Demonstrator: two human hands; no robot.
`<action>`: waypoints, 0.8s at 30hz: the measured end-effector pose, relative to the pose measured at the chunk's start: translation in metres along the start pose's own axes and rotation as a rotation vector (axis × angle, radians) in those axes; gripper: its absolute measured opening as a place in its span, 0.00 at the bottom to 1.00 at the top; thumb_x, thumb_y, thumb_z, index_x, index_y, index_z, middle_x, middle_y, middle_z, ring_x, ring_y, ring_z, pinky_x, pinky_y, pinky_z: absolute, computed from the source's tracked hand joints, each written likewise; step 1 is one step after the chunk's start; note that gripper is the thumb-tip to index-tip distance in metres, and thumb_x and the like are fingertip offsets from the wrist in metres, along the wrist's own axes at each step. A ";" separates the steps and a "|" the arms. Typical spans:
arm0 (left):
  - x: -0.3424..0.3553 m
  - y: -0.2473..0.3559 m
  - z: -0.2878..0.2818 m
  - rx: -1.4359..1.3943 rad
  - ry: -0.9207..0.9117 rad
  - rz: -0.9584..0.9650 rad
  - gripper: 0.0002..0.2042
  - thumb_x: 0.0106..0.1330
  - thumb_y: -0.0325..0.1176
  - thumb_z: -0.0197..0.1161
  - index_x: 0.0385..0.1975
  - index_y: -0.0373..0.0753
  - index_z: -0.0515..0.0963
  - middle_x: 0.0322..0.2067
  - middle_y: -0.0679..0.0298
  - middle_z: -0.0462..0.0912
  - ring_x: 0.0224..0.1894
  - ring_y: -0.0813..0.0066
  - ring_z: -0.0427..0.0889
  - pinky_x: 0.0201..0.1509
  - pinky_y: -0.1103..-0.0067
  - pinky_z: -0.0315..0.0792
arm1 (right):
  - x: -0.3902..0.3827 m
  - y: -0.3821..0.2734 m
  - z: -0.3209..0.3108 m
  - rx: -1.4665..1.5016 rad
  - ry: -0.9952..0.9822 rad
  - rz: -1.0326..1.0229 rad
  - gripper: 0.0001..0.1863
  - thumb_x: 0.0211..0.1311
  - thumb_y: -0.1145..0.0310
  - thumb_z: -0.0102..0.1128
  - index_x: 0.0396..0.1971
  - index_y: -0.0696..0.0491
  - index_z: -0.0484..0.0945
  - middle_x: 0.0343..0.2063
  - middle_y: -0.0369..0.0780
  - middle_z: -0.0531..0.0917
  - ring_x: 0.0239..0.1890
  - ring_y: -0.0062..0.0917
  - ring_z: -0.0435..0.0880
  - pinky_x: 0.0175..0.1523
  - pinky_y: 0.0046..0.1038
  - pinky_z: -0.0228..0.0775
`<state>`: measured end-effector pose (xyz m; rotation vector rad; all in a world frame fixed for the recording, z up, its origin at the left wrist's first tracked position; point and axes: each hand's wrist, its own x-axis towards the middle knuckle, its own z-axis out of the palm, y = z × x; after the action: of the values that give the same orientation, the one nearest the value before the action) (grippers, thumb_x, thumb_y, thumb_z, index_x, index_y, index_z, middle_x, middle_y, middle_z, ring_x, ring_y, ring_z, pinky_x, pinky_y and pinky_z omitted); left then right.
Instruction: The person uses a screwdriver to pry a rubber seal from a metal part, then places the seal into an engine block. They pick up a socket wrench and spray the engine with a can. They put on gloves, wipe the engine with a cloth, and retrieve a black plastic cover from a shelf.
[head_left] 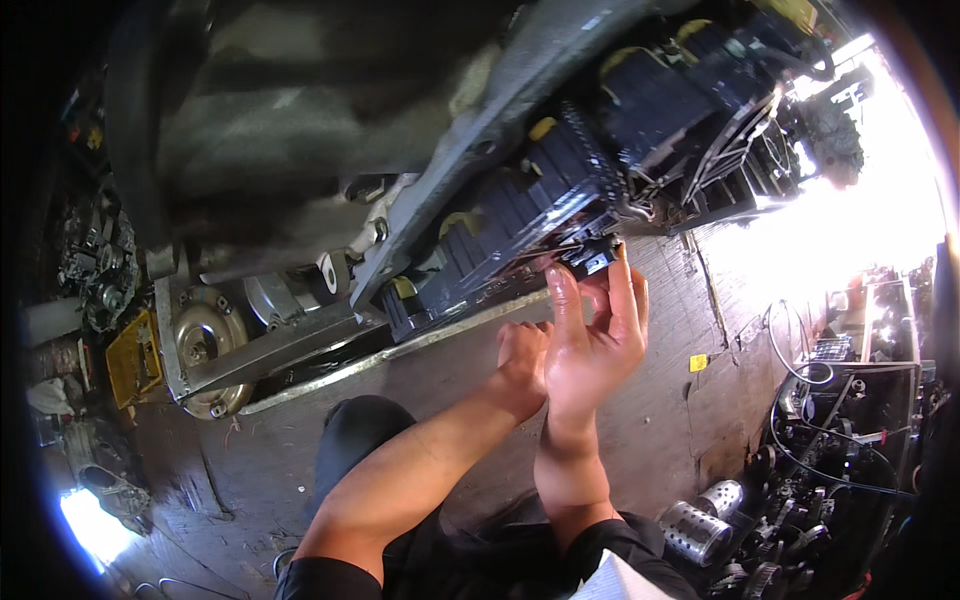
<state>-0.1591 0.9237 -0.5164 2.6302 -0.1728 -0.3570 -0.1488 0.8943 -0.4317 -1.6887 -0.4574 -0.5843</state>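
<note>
My right hand (600, 350) is raised palm-inward to the dark unit under the large metal casing. Its thumb and fingers close around a small black block-shaped part (590, 258) with a shiny patch; its exact kind cannot be made out. That part sits right at the lower edge of the long black unit (500, 225), which has yellow round caps. My left hand (523, 358) is curled, partly behind my right hand and wrist; most of its fingers are hidden, and whatever it may hold does not show.
The large metal casing (290, 120) and an angled metal frame bar (470, 140) overhang my hands. A round metal disc (205, 340) and a yellow crate (135, 358) stand at left. Perforated metal drums (697, 533), cables and dark machine parts crowd the lower right.
</note>
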 end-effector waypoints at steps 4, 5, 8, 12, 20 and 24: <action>0.005 0.000 0.005 0.033 0.047 -0.002 0.19 0.69 0.39 0.58 0.56 0.40 0.77 0.53 0.55 0.81 0.54 0.58 0.82 0.51 0.58 0.75 | 0.008 0.012 -0.004 0.302 -0.007 0.100 0.34 0.48 0.82 0.79 0.58 0.69 0.75 0.46 0.48 0.81 0.38 0.23 0.84 0.40 0.19 0.79; 0.005 0.000 0.007 0.042 0.045 -0.003 0.18 0.68 0.39 0.58 0.56 0.40 0.77 0.53 0.55 0.81 0.54 0.58 0.82 0.50 0.58 0.75 | 0.009 0.015 -0.006 0.241 -0.044 0.047 0.35 0.48 0.82 0.79 0.58 0.68 0.74 0.47 0.48 0.81 0.38 0.23 0.84 0.40 0.19 0.79; 0.004 -0.002 0.013 0.059 0.042 -0.007 0.18 0.68 0.39 0.58 0.56 0.40 0.77 0.53 0.55 0.81 0.54 0.58 0.82 0.50 0.58 0.76 | 0.005 0.022 -0.007 0.107 -0.074 -0.057 0.40 0.47 0.77 0.82 0.62 0.67 0.72 0.47 0.48 0.81 0.38 0.22 0.82 0.40 0.21 0.77; 0.003 -0.006 0.018 0.075 0.053 0.004 0.18 0.68 0.39 0.58 0.55 0.41 0.78 0.53 0.55 0.81 0.54 0.57 0.83 0.50 0.58 0.76 | 0.000 0.026 0.000 0.185 -0.002 -0.092 0.45 0.42 0.70 0.84 0.63 0.64 0.73 0.51 0.46 0.82 0.36 0.25 0.77 0.45 0.26 0.76; 0.002 -0.017 0.024 0.099 0.084 0.050 0.18 0.68 0.38 0.58 0.55 0.42 0.78 0.53 0.54 0.81 0.53 0.57 0.83 0.49 0.59 0.76 | 0.026 0.042 -0.013 0.093 -0.053 -0.319 0.43 0.35 0.69 0.83 0.58 0.63 0.78 0.54 0.46 0.84 0.39 0.29 0.80 0.41 0.26 0.76; 0.001 -0.023 0.022 0.098 0.088 0.054 0.17 0.68 0.38 0.58 0.55 0.42 0.78 0.53 0.54 0.81 0.53 0.57 0.83 0.49 0.59 0.77 | 0.029 0.045 -0.021 0.077 -0.123 -0.307 0.44 0.32 0.67 0.82 0.57 0.62 0.79 0.52 0.43 0.85 0.36 0.28 0.80 0.38 0.25 0.76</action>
<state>-0.1634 0.9339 -0.5463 2.7252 -0.2378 -0.2192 -0.1018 0.8642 -0.4463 -1.5975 -0.8271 -0.6769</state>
